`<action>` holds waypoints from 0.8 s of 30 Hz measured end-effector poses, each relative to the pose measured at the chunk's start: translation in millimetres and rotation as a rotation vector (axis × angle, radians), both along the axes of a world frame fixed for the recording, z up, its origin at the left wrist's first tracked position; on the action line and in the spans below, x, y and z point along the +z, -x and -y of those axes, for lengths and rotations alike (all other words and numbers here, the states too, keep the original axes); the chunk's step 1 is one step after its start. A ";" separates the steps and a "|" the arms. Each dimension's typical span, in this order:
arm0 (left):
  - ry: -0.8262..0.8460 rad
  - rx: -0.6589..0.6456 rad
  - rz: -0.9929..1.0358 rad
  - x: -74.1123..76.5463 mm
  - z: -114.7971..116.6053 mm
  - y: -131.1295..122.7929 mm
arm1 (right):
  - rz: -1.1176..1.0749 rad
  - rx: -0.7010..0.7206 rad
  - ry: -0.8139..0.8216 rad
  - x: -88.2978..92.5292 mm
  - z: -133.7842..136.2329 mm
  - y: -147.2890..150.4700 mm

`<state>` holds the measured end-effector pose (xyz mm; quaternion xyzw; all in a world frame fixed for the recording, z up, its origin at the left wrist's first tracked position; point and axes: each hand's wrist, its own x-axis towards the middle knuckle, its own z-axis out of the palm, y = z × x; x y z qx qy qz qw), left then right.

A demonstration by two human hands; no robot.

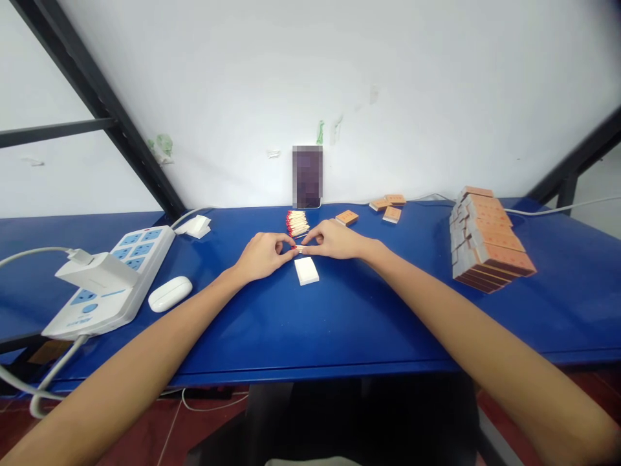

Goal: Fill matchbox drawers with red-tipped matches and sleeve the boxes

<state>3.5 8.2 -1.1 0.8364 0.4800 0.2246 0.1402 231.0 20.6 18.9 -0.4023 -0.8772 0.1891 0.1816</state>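
Note:
My left hand [264, 255] and my right hand [339, 239] meet at the middle of the blue table. Between their fingertips is a small bunch of matches [299, 249], red heads toward the left hand; how many there are is too small to tell. Thumb and forefinger of each hand close on its ends. Just beyond the fingers lies a pile of loose matches [297, 222], their red heads mostly on the left. A small white box [306, 270], matchbox-sized, rests on the table on the near side of my hands.
Orange matchboxes [347, 217] lie beyond my right hand, and a tall stack of matchboxes [490, 239] stands at the right. Leftward are a power strip [150, 249] with a charger, a white oval case [170, 294] and folded paper [195, 226]. A blurred device [307, 176] leans on the wall.

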 end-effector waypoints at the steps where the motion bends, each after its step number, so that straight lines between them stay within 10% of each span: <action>1: 0.000 0.001 -0.001 0.1 -0.3 -0.3 | 0.021 0.020 -0.015 1.0 0.1 0.0; 11: -0.085 -0.029 -0.050 2.0 1.4 -0.5 | 0.101 0.117 -0.199 -2.8 -2.4 2.9; 18: -0.112 -0.440 -0.129 21.9 25.0 3.1 | 0.231 0.066 -0.191 3.4 -2.5 -0.2; 24: -0.087 -0.440 -0.252 19.1 30.8 -2.4 | 0.227 0.077 -0.172 4.2 -3.7 -6.1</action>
